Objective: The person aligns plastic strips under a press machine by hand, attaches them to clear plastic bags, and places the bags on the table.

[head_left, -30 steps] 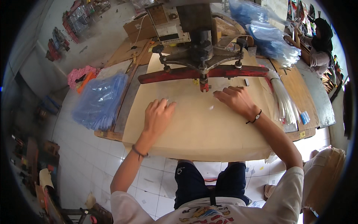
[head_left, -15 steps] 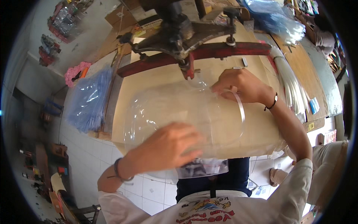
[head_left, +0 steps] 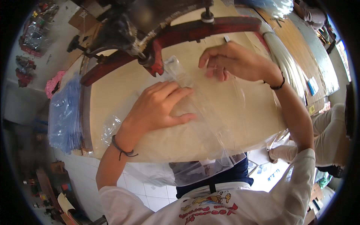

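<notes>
A limp clear plastic bag or cover lies across the brown-covered tabletop, its near end hanging over the front edge towards my lap. My left hand is on the plastic, fingers stretched out and thumb apart, gripping nothing. Over the right part of the table my right hand is raised, its fingers loosely bent and apart; I see nothing in them. Just beyond my hands hangs the black and red press head, its red lower tip close to the far end of the plastic.
Blue-tinted plastic sheets are stacked at the table's left. A bundle of long clear strips lies along the right side, by a wooden board. A person in light trousers is at the right.
The plastic has gone from a rounded, puffed shape to flatter folds. My left hand has moved farther up the table and opened out. My right hand has let go of a white strip.
</notes>
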{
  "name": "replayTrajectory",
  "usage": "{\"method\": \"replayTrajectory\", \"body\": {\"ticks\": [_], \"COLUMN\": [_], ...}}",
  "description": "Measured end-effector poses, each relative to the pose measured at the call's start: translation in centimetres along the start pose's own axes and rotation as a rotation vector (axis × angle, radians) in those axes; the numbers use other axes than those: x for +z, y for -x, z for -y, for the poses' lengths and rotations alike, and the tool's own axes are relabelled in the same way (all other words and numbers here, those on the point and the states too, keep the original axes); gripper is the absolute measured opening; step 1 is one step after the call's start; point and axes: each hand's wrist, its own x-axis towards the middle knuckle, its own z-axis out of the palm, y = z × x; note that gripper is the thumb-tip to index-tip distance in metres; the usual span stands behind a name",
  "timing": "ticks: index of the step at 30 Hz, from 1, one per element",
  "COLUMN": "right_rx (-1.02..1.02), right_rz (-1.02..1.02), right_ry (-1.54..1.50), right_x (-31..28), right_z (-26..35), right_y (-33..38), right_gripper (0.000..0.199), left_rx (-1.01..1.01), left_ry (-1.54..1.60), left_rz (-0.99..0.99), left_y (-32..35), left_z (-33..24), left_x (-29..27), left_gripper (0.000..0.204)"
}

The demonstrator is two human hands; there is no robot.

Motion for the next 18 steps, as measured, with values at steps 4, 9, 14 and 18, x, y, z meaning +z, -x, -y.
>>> {"method": "replayTrajectory", "body": {"ticks": [4,9,14,18], "right_rx": [0.209,0.072,0.064,-0.008], "right_rz": [0.037,0.177,0.170,0.233], "right_ry": [-0.074,0.214,0.222,0.241], "right_x": [-0.4,-0.8,-0.4,-0.3], "right_z": [1.7,0.7,0.6,0.2], "right_y": [0.1,0.2,0.3,0.5], "right_gripper": [0.034,0.038,0.033,0.028], "left_rx": [-0.013,-0.124,-0.096,-0.196], "left_ry": [-0.023,-0.059,-0.134,-0.232], "left_rz": [-0.010,0.083,-0.015,-0.040], "left_y": [-0.1,-0.1,0.8,2.7], "left_z": [0.3,-0.3,-0.7,-4.6], "left_x": [-0.2,-0.9,0.5,1.3], "left_gripper": [0.053,0.050,0.056,0.056]}}
